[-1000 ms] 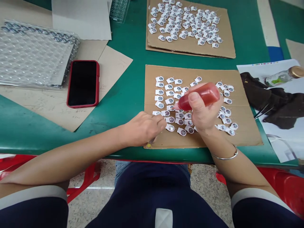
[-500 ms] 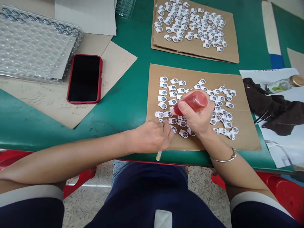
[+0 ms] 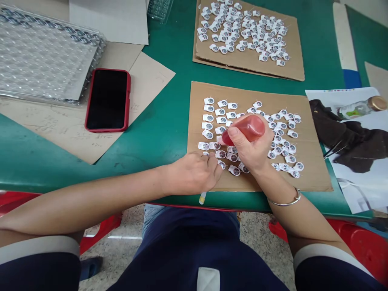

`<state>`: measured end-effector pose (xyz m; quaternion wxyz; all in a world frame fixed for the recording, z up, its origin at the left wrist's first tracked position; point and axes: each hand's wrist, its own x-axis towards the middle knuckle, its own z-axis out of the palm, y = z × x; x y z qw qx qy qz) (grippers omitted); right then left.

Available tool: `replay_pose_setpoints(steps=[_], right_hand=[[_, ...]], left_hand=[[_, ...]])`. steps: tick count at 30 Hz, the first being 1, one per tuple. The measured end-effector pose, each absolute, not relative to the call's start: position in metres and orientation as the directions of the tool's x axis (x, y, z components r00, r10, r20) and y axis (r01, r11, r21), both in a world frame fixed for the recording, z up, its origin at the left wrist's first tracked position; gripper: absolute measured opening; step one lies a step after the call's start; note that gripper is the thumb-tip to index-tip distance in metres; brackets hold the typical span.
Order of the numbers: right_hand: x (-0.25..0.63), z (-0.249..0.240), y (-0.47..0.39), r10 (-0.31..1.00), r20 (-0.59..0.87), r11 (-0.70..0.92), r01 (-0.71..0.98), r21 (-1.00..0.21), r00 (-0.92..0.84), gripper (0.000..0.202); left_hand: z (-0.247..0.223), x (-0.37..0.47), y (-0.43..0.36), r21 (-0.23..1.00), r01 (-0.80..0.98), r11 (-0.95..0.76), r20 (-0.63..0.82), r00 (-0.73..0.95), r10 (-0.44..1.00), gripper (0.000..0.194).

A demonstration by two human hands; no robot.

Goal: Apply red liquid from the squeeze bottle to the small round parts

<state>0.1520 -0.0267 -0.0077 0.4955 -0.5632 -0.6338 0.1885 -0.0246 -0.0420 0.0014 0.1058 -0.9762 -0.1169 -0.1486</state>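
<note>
My right hand [image 3: 256, 151] is wrapped round a soft red squeeze bottle [image 3: 247, 128], tilted with its narrow tip pointing down and left. That tip is close to a small white tag with a round dark print [image 3: 216, 146]; whether they touch I cannot tell. My left hand [image 3: 194, 173] is closed at the near left of the cardboard sheet [image 3: 303, 185]. From beneath it sticks out a slim white stick with a yellowish end [image 3: 203, 197]; its other end is hidden. Rows of the same small tags lie on the cardboard, partly covered by both hands.
Another cardboard sheet [image 3: 248, 66] with many such tags lies farther back. At left are a red-cased phone [image 3: 108, 100] on brown paper and clear bubbled plastic trays [image 3: 45, 60]. At right, a dark cloth [image 3: 360, 149], tweezers [image 3: 332, 150] and a glass jar [image 3: 362, 108] lie on printed paper.
Both hands and the squeeze bottle stay almost in place. A dark slipper has come into view on the floor at lower left.
</note>
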Motion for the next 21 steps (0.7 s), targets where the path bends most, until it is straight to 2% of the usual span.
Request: replay_pose_setpoints(steps=[5,16,21], right_hand=[[0.1531,-0.0088,-0.0251,0.892,0.433,0.309,0.524,-0.794,0.131,0.025],[0.1539,-0.0046,-0.0226,0.862,0.492,0.345,0.564,-0.750,0.127,0.022],[0.1555,-0.0048,-0.0231,0.848,0.515,0.346,0.608,-0.715,0.122,0.023]], left_hand=[[0.0003,-0.0253,-0.0417,-0.163,0.265,-0.950,0.313,0.927,0.204,0.021],[0.0026,-0.0262,-0.0387,-0.041,0.249,-0.968,0.301,0.926,0.226,0.026],[0.0027,-0.0261,-0.0374,-0.037,0.255,-0.966,0.281,0.931,0.235,0.028]])
